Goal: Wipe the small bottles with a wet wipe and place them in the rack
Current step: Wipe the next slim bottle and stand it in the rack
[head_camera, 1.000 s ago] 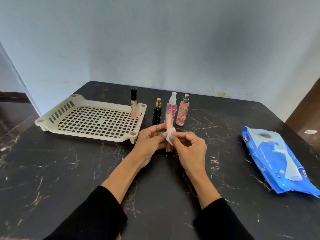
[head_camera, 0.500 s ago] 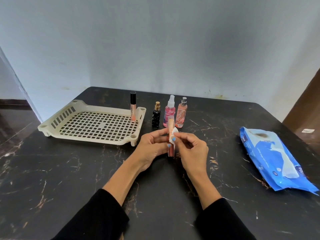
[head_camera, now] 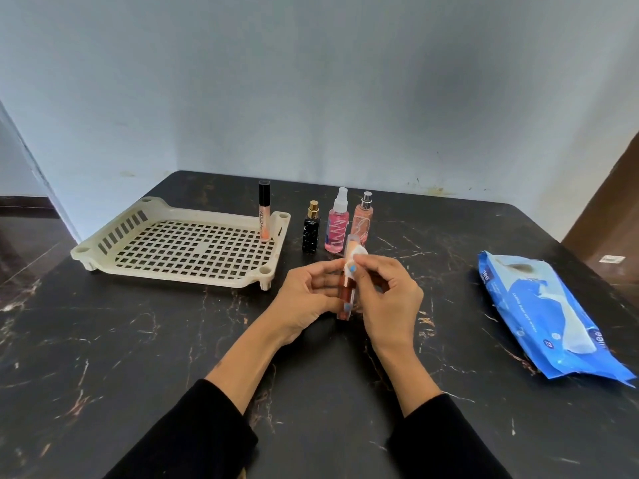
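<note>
- Left hand clamped on slim amber bottle, upright mid-surface
- Right hand pinching white wipe against bottle top
- Rack toward left edge

Desk: black, pale and rust veining. Rack: cream, square grid. Wipe pack: blue, white graphic. Bottles: black, gold-capped; pink with white zigzag; peach. Sleeves: black.

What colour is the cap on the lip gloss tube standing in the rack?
Black, on the lip gloss tube in the rack; head view, the only one.
</note>
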